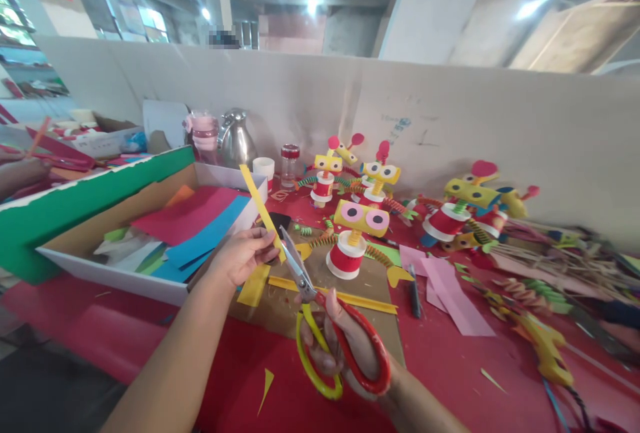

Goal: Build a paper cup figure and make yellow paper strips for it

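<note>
My left hand (247,256) pinches a narrow yellow paper strip (259,205), which slants up and to the left. In my right hand (340,340) are scissors (306,286) with one red and one yellow handle. Their parted blades are at the strip's lower end, close to my left fingertips. Beyond them a paper-cup figure (346,256) with pink-ringed eyes and coiled paper arms stands on a brown board (320,318). On that board lie a folded yellow strip (335,295) and a short yellow paper piece (254,286).
To the left is a box (125,273) of coloured paper. More cup figures (325,183) stand by the partition, near a steel jug (237,136). Pink paper (457,300), a black marker (414,292) and a yellow glue gun (547,346) lie rightward. Someone's hand (20,176) shows far left.
</note>
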`<state>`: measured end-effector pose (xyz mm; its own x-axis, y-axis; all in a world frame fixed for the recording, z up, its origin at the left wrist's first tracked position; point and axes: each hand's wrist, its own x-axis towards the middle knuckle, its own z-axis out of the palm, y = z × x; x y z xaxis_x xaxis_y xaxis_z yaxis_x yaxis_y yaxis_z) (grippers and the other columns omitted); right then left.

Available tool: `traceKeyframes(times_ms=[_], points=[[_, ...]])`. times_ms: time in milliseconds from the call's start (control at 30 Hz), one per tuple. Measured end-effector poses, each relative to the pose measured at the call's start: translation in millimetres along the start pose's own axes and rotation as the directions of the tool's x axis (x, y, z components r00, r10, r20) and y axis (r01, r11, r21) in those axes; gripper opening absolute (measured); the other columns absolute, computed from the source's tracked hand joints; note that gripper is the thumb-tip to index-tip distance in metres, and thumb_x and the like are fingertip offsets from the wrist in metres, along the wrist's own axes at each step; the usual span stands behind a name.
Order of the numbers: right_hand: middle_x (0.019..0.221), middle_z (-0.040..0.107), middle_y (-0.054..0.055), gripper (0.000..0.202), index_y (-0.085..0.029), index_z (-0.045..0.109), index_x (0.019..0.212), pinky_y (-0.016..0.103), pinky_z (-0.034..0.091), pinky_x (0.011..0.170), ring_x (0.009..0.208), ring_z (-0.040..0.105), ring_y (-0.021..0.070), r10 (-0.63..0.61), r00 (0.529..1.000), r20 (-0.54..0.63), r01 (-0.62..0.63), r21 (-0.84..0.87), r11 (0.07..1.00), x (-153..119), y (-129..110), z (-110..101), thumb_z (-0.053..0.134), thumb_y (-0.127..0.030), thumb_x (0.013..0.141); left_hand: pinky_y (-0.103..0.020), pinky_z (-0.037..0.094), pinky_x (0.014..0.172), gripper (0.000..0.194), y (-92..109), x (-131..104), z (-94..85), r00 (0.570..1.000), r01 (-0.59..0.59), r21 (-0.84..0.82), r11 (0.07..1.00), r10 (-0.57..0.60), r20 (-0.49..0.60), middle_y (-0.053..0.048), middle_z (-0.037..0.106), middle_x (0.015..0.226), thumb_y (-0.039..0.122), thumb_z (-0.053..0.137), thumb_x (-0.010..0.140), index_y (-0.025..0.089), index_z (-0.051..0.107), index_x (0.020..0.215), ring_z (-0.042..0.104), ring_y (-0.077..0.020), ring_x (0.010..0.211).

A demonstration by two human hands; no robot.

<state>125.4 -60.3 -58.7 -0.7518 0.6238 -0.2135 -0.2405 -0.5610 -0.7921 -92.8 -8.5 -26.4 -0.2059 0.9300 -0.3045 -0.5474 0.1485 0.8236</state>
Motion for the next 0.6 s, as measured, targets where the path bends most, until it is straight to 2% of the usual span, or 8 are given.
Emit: traceKeyframes(times_ms=[167, 333, 600], points=[[0.067, 0.056, -0.003, 0.064, -0.019, 0.051, 0.118, 0.016, 0.019, 0.036, 0.036, 0.035, 0.0025, -0.004, 1.0, 0.018, 0.003, 0.032, 0.999, -5.2, 3.8, -3.8, 0.046, -0.074, 0.085, -0.016, 0.056, 0.053, 0.02, -2.3, -2.3, 2.3, 1.0, 0.018, 0.061, 0.998, -0.019, 0.017, -0.005, 0.066, 0.064, -0.003, 0.066, 0.077, 0.007, 0.063, 0.061, 0.063, -0.0087, 0.052], [0.068, 0.055, -0.004, 0.068, -0.02, 0.05, 0.12, 0.016, 0.02, 0.036, 0.037, 0.035, 0.0026, -0.006, 0.999, 0.051, 0.003, 0.058, 0.998, -7.6, 2.4, -3.4, 0.046, -0.077, 0.082, -0.015, 0.056, 0.052, 0.015, -1.6, -3.7, 3.4, 1.0, 0.008, 0.083, 0.997, -0.01, 0.025, -0.004, 0.065, 0.065, -0.003, 0.064, 0.079, 0.007, 0.066, 0.067, 0.063, -0.0082, 0.052], [0.068, 0.053, -0.004, 0.057, -0.02, 0.053, 0.113, 0.017, 0.021, 0.036, 0.037, 0.035, 0.0028, -0.08, 0.996, 0.038, 0.079, 0.03, 0.996, -11.8, -2.2, -1.3, 0.046, -0.071, 0.087, -0.017, 0.056, 0.053, 0.014, -0.8, -5.3, 2.7, 0.998, 0.013, 0.066, 0.998, -0.016, 0.052, -0.005, 0.066, 0.065, -0.001, 0.072, 0.072, 0.008, 0.064, 0.066, 0.064, -0.0098, 0.054]])
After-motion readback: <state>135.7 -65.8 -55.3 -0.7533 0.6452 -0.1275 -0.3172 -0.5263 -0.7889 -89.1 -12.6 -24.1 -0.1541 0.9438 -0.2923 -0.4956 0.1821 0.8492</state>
